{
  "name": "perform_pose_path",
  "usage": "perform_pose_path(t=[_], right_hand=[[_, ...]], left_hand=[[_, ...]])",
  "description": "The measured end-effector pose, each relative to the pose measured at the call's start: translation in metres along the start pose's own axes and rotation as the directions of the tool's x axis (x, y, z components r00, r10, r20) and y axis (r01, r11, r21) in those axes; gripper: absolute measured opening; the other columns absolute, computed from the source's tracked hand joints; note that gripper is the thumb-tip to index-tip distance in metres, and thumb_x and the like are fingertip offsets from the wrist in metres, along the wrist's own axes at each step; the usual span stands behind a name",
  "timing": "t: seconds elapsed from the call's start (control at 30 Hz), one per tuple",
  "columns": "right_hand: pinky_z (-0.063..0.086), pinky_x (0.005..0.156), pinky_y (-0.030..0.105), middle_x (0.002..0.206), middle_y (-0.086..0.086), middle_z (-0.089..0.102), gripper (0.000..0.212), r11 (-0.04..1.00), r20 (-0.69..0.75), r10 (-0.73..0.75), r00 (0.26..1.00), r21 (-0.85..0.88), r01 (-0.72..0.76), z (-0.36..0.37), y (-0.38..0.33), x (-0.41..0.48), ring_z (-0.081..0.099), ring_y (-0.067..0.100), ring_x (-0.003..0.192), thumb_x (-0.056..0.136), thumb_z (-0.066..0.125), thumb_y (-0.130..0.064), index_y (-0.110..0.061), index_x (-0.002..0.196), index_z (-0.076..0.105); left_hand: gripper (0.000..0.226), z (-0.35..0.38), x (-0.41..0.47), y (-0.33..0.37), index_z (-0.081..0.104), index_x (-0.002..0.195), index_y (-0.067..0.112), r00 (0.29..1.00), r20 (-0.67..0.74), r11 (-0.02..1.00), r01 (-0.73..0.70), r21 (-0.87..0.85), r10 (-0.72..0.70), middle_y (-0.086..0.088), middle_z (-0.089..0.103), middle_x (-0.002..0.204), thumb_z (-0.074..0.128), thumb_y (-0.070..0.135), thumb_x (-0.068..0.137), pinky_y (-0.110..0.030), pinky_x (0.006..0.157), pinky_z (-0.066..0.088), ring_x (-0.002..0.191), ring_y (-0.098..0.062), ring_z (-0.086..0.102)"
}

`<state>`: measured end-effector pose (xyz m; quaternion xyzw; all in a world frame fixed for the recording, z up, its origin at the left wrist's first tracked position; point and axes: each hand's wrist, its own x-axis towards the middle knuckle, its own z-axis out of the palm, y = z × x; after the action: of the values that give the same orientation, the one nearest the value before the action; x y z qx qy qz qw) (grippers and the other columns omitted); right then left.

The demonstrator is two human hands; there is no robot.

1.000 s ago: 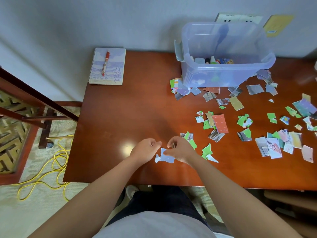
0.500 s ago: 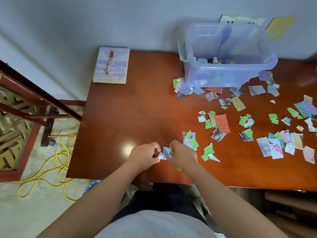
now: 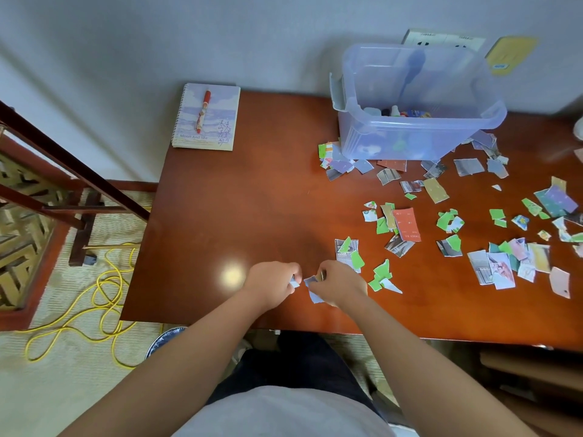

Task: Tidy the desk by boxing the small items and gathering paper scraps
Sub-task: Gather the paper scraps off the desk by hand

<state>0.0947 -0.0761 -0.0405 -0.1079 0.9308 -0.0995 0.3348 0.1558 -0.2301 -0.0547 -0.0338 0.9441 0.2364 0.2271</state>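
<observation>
My left hand and my right hand are close together above the desk's front edge. The left pinches a small pale blue paper scrap. The right pinches another pale blue scrap that hangs below its fingers. Several torn paper scraps, green, red, lilac and printed, lie scattered over the right half of the brown desk. A translucent blue plastic box stands at the back right with small items in its bottom.
A spiral notebook with a red pen on it lies at the desk's back left corner. A dark wooden frame and a yellow cable are on the floor to the left. Wall sockets sit behind the box.
The single pale blue scrap held between both hands is now in two pieces, one in each hand. The hands have moved slightly apart. The view has shifted a little.
</observation>
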Motion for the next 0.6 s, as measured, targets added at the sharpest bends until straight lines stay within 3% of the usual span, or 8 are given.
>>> perform_pose_path(t=[0.17, 0.3, 0.47, 0.6], right_hand=[[0.040, 0.059, 0.024, 0.071, -0.006, 0.055, 0.026, 0.992, 0.014, 0.060, 0.998, 0.110, -0.061, 0.004, -0.003, -0.001, 0.057, 0.016, 0.070, 0.085, 0.057, -0.042, -0.027, 0.068, 0.045], [0.041, 0.060, 0.024, 0.069, -0.005, 0.053, 0.024, 0.990, 0.028, 0.059, 0.998, 0.123, -0.062, 0.005, -0.007, -0.002, 0.055, 0.015, 0.071, 0.085, 0.058, -0.037, -0.025, 0.068, 0.045], [0.040, 0.057, 0.022, 0.076, -0.004, 0.057, 0.012, 0.989, 0.010, 0.089, 0.996, 0.118, -0.089, 0.006, -0.010, -0.002, 0.057, 0.015, 0.073, 0.085, 0.058, -0.030, -0.026, 0.077, 0.050], [0.041, 0.056, 0.022, 0.075, -0.003, 0.059, 0.016, 0.989, 0.030, 0.093, 0.995, 0.115, -0.096, 0.011, -0.011, 0.000, 0.058, 0.014, 0.072, 0.084, 0.062, -0.034, -0.027, 0.074, 0.052]], left_hand=[[0.016, 0.000, -0.002, -0.004, 0.055, 0.106, 0.026, 0.999, -0.033, 1.000, -0.004, 0.014, 0.004, 0.010, 0.048, 0.070, 0.056, 0.029, 0.091, -0.026, 0.061, 0.031, 0.071, -0.015, 0.049], [0.014, 0.000, -0.001, -0.009, 0.063, 0.097, 0.025, 0.999, -0.032, 1.000, 0.008, 0.012, -0.008, 0.008, 0.066, 0.093, 0.060, 0.036, 0.089, -0.025, 0.067, 0.038, 0.086, -0.014, 0.060], [0.026, 0.005, -0.003, -0.012, 0.052, 0.107, 0.026, 0.996, -0.093, 1.000, 0.010, 0.020, -0.008, 0.005, 0.065, 0.085, 0.061, 0.041, 0.087, -0.029, 0.069, 0.047, 0.076, -0.017, 0.061], [0.020, 0.006, -0.004, -0.014, 0.060, 0.102, 0.029, 0.995, -0.092, 0.999, 0.042, -0.032, -0.045, 0.009, 0.058, 0.081, 0.063, 0.041, 0.086, -0.026, 0.064, 0.037, 0.074, -0.013, 0.055]])
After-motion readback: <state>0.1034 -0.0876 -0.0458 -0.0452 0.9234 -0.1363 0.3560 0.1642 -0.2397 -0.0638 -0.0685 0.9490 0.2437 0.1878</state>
